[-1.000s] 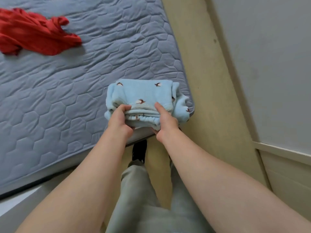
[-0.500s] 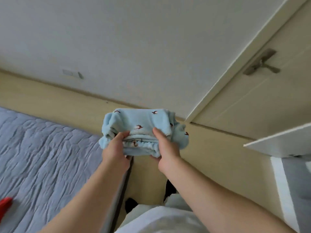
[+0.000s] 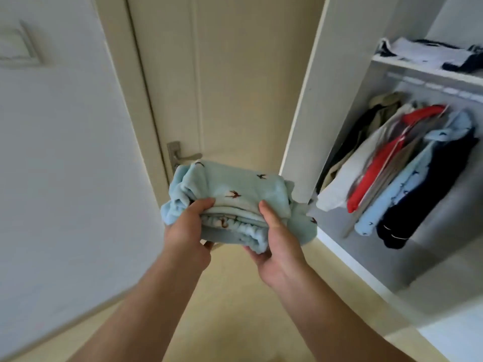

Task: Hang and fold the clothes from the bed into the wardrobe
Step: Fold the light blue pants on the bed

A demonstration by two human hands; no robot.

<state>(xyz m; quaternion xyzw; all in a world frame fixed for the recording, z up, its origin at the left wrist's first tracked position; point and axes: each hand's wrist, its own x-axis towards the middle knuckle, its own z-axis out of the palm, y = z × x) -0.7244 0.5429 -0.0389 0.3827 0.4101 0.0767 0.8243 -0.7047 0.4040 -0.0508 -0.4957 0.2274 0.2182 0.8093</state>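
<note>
A folded light-blue fleece garment [image 3: 235,189] with small bird prints is held in the air in front of me. My left hand [image 3: 187,231] grips its near left edge, thumb on top and fingers under. My right hand [image 3: 278,244] grips the near right edge the same way. To the right is the open white wardrobe [image 3: 305,121], with several clothes hanging on its rail [image 3: 400,163] and folded clothes on the upper shelf [image 3: 428,54]. The bed is out of view.
A cream door [image 3: 235,79] with a metal handle [image 3: 183,156] stands straight ahead, behind the garment. A white wall [image 3: 65,165] fills the left. Beige floor [image 3: 235,309] lies below my arms. The wardrobe's bottom panel [image 3: 366,273] runs along the lower right.
I have lifted the folded blue garment off the bed corner and turned away from the bed; the view now faces the door and the open wardrobe. Both hands keep the same grip.
</note>
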